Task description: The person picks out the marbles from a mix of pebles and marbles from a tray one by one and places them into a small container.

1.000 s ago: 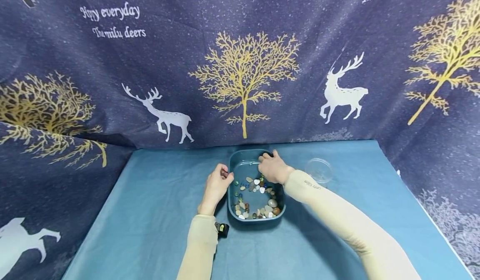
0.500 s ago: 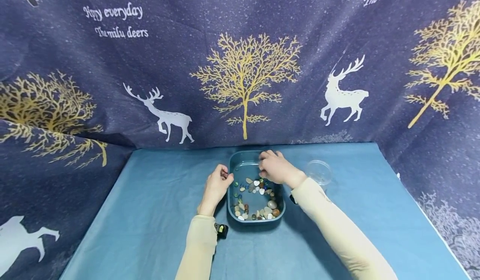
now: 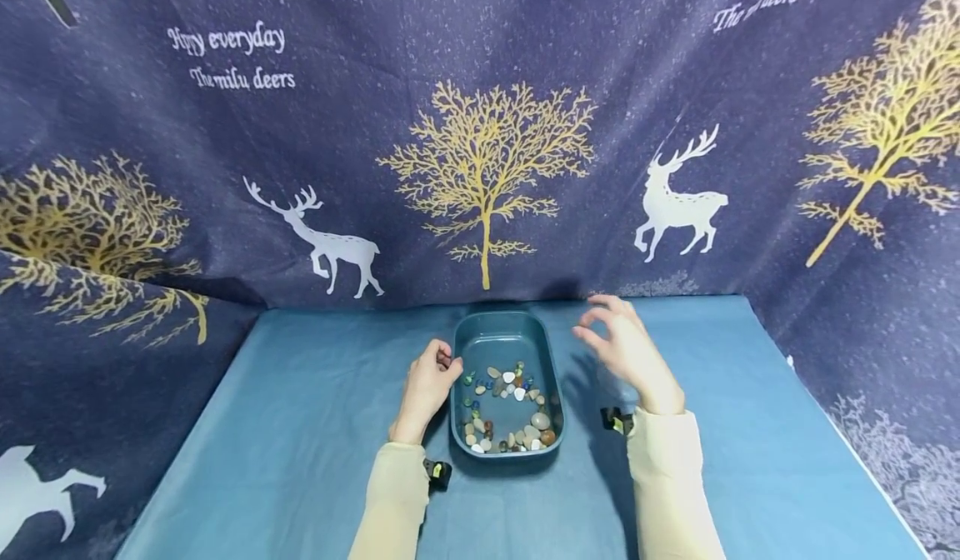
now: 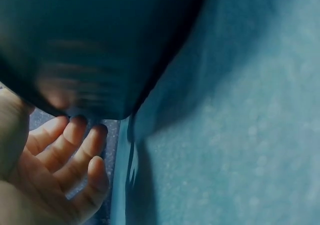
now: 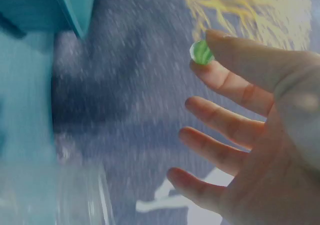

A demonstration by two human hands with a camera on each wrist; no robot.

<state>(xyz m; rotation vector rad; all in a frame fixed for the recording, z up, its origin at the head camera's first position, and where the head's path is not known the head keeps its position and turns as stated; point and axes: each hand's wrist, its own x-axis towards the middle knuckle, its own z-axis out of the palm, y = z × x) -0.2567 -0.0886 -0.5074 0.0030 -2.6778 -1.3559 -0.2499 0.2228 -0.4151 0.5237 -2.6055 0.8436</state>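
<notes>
My right hand (image 3: 633, 356) is raised to the right of a dark teal plastic tub (image 3: 555, 377). In the right wrist view, its thumb and index finger pinch a green and clear glass marble (image 5: 202, 52), the other fingers spread. My left hand (image 3: 429, 385) holds the tub's left rim, its fingertips (image 4: 95, 135) touching the rim from outside in the left wrist view. Pebbles (image 3: 540, 420) and small glass marbles (image 3: 468, 379) lie scattered in the tub's middle and near end. A clear round container (image 5: 55, 195) sits below my right hand, largely hidden by it in the head view.
A blue cloth (image 3: 300, 427) covers the table. Behind it hangs a dark blue curtain (image 3: 420, 35) with printed deer and trees, meeting the table's back edge just beyond the tub. Small wrist cameras (image 3: 617, 420) are strapped on both arms.
My right hand has come up out of the tub's far right part and moved right, over the clear container, carrying the marble. My left hand has stayed on the rim.
</notes>
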